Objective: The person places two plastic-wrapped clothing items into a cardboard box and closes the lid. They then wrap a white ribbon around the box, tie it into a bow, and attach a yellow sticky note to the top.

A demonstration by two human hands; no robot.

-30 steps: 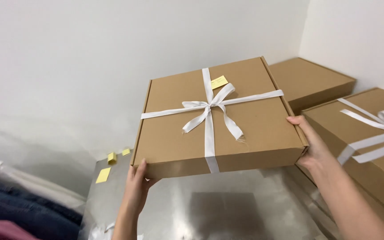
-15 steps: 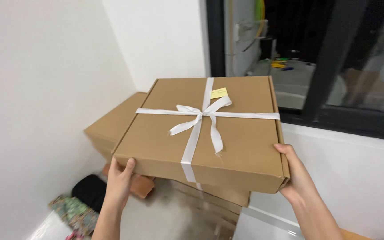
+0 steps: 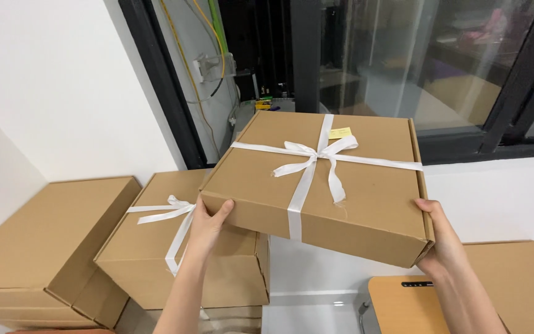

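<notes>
Both hands carry a flat brown cardboard box in the air, tilted a little, its far edge higher than the near one. The left hand grips the near left corner, thumb on the lid and fingers curled under the base. The right hand clasps the near right corner, thumb along the side wall, the other fingers hidden beneath, so both hands are closed on the box. A white ribbon crosses the lid between the two hands and ties into a bow, with a small yellow tag just beyond the knot.

Below the left fingers stands a second ribboned box, resting on further cardboard. Well to the left of it sits a plain brown box stacked on others. Under the right wrist lies a light wooden panel with a dark slot, perhaps a small table or chair seat; the view cuts it off. Just right of it another brown box shows.

Beyond the fingers runs a white ledge under a black-framed window, its glass showing dim reflections. A white wall fills the left side, and yellow and green cables hang beside the frame
</notes>
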